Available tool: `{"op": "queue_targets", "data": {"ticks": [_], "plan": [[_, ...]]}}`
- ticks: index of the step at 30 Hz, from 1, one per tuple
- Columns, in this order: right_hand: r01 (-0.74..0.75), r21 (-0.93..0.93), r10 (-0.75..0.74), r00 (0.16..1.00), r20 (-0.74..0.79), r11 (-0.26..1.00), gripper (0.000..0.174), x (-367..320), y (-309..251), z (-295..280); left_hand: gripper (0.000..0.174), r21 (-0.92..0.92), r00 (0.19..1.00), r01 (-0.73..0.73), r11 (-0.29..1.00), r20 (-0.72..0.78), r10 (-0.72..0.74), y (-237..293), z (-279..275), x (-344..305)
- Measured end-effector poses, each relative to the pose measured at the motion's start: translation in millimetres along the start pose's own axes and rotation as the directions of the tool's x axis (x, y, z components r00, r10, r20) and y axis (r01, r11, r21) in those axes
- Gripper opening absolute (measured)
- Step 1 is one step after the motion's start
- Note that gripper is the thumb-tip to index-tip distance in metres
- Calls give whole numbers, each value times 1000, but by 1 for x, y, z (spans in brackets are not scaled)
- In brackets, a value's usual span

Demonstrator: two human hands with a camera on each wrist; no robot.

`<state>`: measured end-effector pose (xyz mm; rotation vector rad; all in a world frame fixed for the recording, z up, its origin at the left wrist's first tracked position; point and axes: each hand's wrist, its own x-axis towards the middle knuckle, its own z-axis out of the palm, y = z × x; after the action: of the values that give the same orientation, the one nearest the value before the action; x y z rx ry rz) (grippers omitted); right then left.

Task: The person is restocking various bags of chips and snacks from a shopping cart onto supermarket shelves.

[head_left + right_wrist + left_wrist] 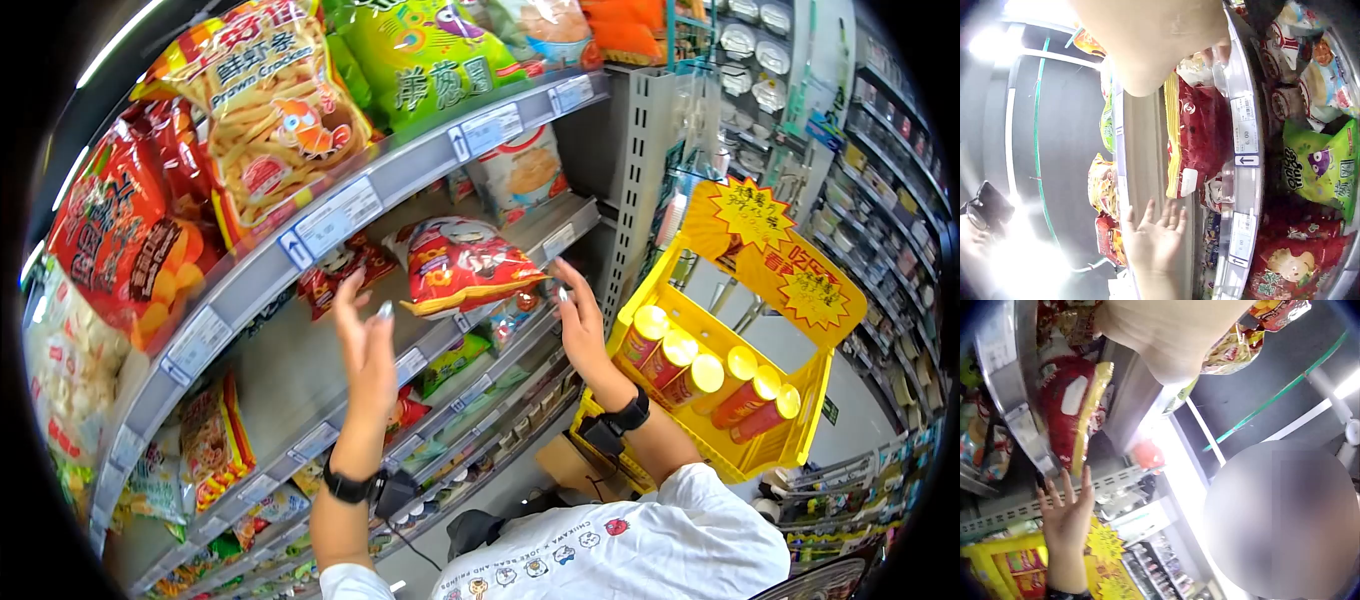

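A red snack bag (468,262) with a yellow edge lies on the middle shelf, its near edge at the shelf's front lip. To its left I hold up my left hand (368,350), fingers spread and the palm turned toward the bag. My right hand (583,325) is at the bag's right end, fingertips close to its corner. Straight fingers of the right hand (1067,519) also show in the left wrist view, just below the red bag (1069,406). From the right wrist, the left hand (1159,240) appears with fingers extended beside the bag (1200,134).
Above, the upper shelf (400,185) carries a prawn cracker bag (285,120) and a green bag (425,65). Another red bag (340,270) sits behind my left hand. A yellow display stand (800,440) with several canisters stands at the right. Lower shelves hold more packets.
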<state>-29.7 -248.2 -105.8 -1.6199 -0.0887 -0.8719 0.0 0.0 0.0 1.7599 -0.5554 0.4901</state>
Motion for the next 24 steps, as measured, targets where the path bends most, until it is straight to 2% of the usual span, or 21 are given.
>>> {"op": "queue_targets", "data": {"ticks": [1, 3, 5, 7, 9, 11, 13, 18, 21, 23, 24], "plan": [[-79, 111, 72, 995, 65, 991, 46, 6, 4, 4, 58, 127, 999, -6, 992, 47, 0, -12, 3, 4], [-229, 221, 181, 959, 219, 948, 47, 12, -2, 9, 56, 154, 995, -34, 987, 98, 18, -23, 9, 5], [-249, 275, 182, 952, 248, 929, 49, 15, -1, 16, 54, 169, 984, -82, 982, 169, 53, -39, 15, 5], [-237, 328, 158, 956, 248, 915, 49, 17, -2, 23, 54, 8, 961, 110, 994, 254, -108, -30, 20, -1], [-272, 395, 182, 951, 251, 878, 47, 17, -1, 28, 56, -91, 956, 180, 980, 252, -152, -27, 25, -6], [-288, 471, 173, 947, 273, 834, 44, 15, -2, 30, 60, -272, 961, 180, 945, 252, -110, -31, 31, -8], [-318, 537, 192, 941, 279, 781, 42, 13, -3, 31, 59, -390, 951, 240, 889, 279, -134, -22, 29, -14], [-250, 634, 62, 951, 303, 732, 45, 2, -11, 36, 61, -428, 989, 66, 902, 147, -2, -21, 23, -29], [-146, 646, -58, 957, 284, 750, 45, -11, -4, 35, 62, -458, 994, -19, 889, 86, 66, -25, 18, -47], [-141, 630, -4, 975, 224, 764, 47, -27, 4, 36, 61, -482, 997, -41, 875, 43, 71, -28, 15, -64], [-124, 657, -12, 980, 199, 743, 43, -33, 8, 37, 59, -437, 996, -30, 899, 68, 66, -30, 11, -74]]}}
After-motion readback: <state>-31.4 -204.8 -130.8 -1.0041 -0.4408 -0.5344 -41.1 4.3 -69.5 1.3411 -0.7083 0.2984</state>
